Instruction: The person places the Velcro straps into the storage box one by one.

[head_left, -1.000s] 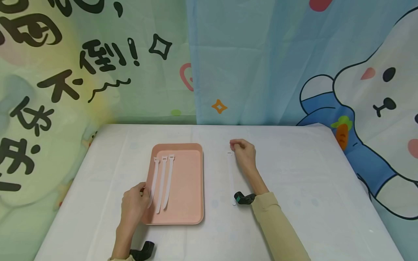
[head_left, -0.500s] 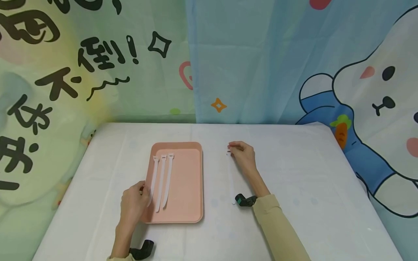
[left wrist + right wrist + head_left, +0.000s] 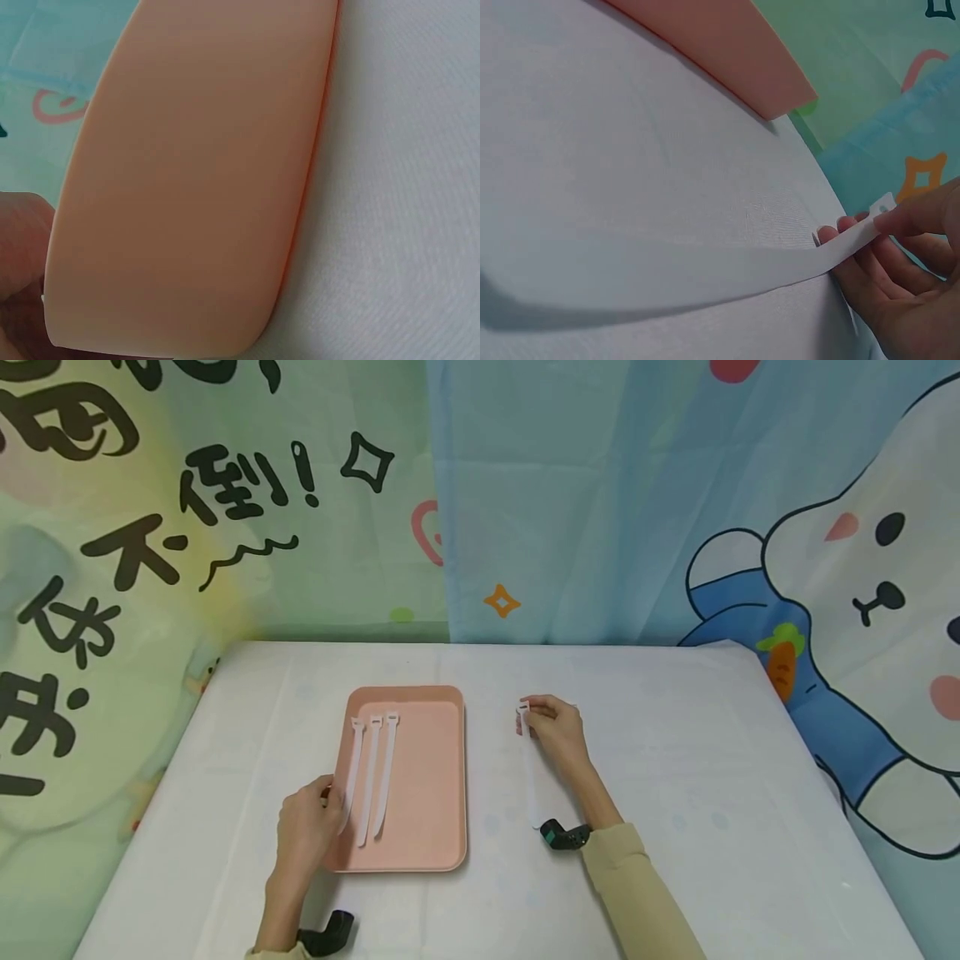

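Note:
My left hand grips the left rim of a pink tray; in the left wrist view the tray's outer wall fills the middle, with part of my hand at its edge. Three white straps with slotted heads, like cable ties, lie side by side in the tray's left half, heads away from me. To the right of the tray, my right hand pinches another white cable tie just below its slotted head. Its head end is raised, and its long tail runs toward me near the cloth.
A white cloth covers the table. Behind it hangs a printed backdrop. Black wrist cameras sit on the left wrist and the right wrist.
My right hand has come down onto the cable tie's head, taken it between thumb and fingers, and lifted that end slightly. My left hand and the tray have stayed put.

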Demonstrator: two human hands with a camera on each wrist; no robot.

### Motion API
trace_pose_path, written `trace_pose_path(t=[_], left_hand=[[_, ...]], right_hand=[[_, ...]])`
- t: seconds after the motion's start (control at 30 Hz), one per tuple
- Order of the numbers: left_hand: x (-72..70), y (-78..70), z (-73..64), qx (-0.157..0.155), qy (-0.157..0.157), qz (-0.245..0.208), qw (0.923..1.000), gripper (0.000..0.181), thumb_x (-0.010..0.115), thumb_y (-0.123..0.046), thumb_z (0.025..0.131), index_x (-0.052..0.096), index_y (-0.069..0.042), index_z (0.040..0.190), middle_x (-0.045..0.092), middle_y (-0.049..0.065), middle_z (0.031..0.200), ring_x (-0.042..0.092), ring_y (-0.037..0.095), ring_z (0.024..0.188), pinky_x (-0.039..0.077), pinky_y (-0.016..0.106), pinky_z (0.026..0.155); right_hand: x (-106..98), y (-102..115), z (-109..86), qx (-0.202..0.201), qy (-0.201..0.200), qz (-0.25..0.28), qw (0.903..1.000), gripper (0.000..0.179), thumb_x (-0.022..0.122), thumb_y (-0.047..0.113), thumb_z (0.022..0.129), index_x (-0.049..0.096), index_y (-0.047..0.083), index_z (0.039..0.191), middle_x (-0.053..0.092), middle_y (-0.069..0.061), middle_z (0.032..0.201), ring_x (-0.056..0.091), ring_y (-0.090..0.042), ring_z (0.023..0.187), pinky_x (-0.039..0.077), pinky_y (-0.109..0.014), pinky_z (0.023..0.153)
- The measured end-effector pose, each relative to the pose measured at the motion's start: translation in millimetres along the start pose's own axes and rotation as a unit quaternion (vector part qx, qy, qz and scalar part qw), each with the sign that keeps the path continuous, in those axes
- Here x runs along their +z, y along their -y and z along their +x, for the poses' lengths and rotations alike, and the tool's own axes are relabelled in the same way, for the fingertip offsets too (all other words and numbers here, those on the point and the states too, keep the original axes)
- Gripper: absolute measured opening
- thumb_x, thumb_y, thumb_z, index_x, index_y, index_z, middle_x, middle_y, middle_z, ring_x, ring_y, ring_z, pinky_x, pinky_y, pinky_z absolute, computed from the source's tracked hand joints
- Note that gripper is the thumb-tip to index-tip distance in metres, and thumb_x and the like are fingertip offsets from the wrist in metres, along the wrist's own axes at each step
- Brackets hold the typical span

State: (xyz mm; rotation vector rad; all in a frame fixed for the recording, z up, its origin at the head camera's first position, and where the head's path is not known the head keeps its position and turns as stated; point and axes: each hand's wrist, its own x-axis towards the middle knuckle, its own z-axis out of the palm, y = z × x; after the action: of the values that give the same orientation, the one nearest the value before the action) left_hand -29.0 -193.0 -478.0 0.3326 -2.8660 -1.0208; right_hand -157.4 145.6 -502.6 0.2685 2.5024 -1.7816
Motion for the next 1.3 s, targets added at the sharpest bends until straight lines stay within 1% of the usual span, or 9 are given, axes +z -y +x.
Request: trace_pose_path(t=[0.2,0.4,0.5,0.57,0.73,0.9,1.0,1.17,1.3], left_hand=[[0.3,1.2,0.3,-0.001,0.003,0.002,1.0000,0.029,0.057,-0.003,0.098,0.068,0.014,0.119,0.074,0.029,0.097,0.074,0.040,0.082,0.058,0.049,0.067],[0.6,0.4,0.5,0.003,-0.011,0.007,0.9999,0.028,0.059,-0.003,0.097,0.069,0.013,0.117,0.074,0.028,0.094,0.074,0.039,0.080,0.058,0.049,0.065],[0.5,0.1,0.4,0.001,-0.009,0.006,0.9999,0.028,0.059,-0.003,0.097,0.069,0.013,0.118,0.074,0.028,0.094,0.074,0.039,0.080,0.058,0.049,0.065],[0.5,0.2,0.8,-0.001,-0.004,0.005,1.0000,0.028,0.059,-0.003,0.097,0.069,0.013,0.118,0.074,0.028,0.095,0.074,0.039,0.081,0.058,0.049,0.066],[-0.7,-0.1,1.5,-0.004,0.004,0.004,1.0000,0.029,0.059,-0.004,0.098,0.068,0.014,0.119,0.074,0.029,0.097,0.073,0.040,0.082,0.058,0.050,0.066],[-1.2,-1.1,1.4,-0.005,0.004,0.003,1.0000,0.029,0.059,-0.004,0.098,0.068,0.014,0.119,0.074,0.029,0.097,0.074,0.039,0.081,0.058,0.049,0.065],[-0.9,-0.9,1.5,-0.007,0.005,0.003,1.0000,0.029,0.058,-0.003,0.098,0.068,0.014,0.119,0.074,0.029,0.097,0.074,0.040,0.081,0.058,0.048,0.064],[-1.9,-1.4,0.8,-0.011,0.008,0.000,0.9999,0.029,0.057,-0.004,0.098,0.068,0.013,0.120,0.074,0.029,0.097,0.074,0.039,0.082,0.058,0.048,0.066],[-3.5,-1.7,1.0,-0.012,0.015,-0.004,0.9998,0.030,0.056,-0.005,0.098,0.068,0.013,0.120,0.074,0.029,0.097,0.074,0.038,0.081,0.058,0.047,0.065]], right_hand=[[-2,1,-3.3,-0.005,0.000,0.002,1.0000,0.028,0.065,0.008,0.097,0.070,0.003,0.124,0.073,-0.017,0.115,0.070,-0.026,0.105,0.052,-0.020,0.075],[-6,10,-5.6,-0.011,0.000,-0.005,0.9999,0.029,0.065,0.010,0.097,0.069,0.002,0.124,0.072,-0.017,0.115,0.069,-0.026,0.107,0.052,-0.019,0.078],[-7,17,-8.7,-0.013,0.009,-0.004,0.9999,0.028,0.065,0.011,0.098,0.069,0.002,0.125,0.071,-0.017,0.116,0.068,-0.025,0.107,0.055,-0.024,0.081],[-8,21,-10.9,-0.018,0.015,-0.004,0.9997,0.028,0.065,0.011,0.098,0.069,0.002,0.125,0.071,-0.016,0.115,0.069,-0.025,0.106,0.057,-0.029,0.083],[-10,30,-14.2,-0.044,0.023,-0.009,0.9987,0.029,0.066,0.010,0.097,0.070,0.002,0.125,0.072,-0.017,0.113,0.069,-0.025,0.103,0.059,-0.041,0.086],[-12,34,-15.5,-0.067,0.026,-0.021,0.9972,0.027,0.066,0.011,0.098,0.072,0.004,0.123,0.073,-0.016,0.111,0.071,-0.027,0.100,0.059,-0.047,0.087],[-14,36,-16.8,-0.075,0.030,-0.021,0.9965,0.027,0.068,0.013,0.097,0.072,0.004,0.122,0.073,-0.015,0.112,0.071,-0.032,0.098,0.058,-0.051,0.086],[-16,41,-18.6,-0.085,0.040,-0.001,0.9956,0.028,0.072,0.013,0.096,0.072,0.003,0.122,0.071,-0.016,0.113,0.071,-0.042,0.099,0.058,-0.055,0.084],[-16,45,-20.3,-0.096,0.044,0.005,0.9944,0.028,0.072,0.013,0.095,0.072,0.003,0.121,0.072,-0.017,0.111,0.071,-0.045,0.097,0.058,-0.055,0.083]])
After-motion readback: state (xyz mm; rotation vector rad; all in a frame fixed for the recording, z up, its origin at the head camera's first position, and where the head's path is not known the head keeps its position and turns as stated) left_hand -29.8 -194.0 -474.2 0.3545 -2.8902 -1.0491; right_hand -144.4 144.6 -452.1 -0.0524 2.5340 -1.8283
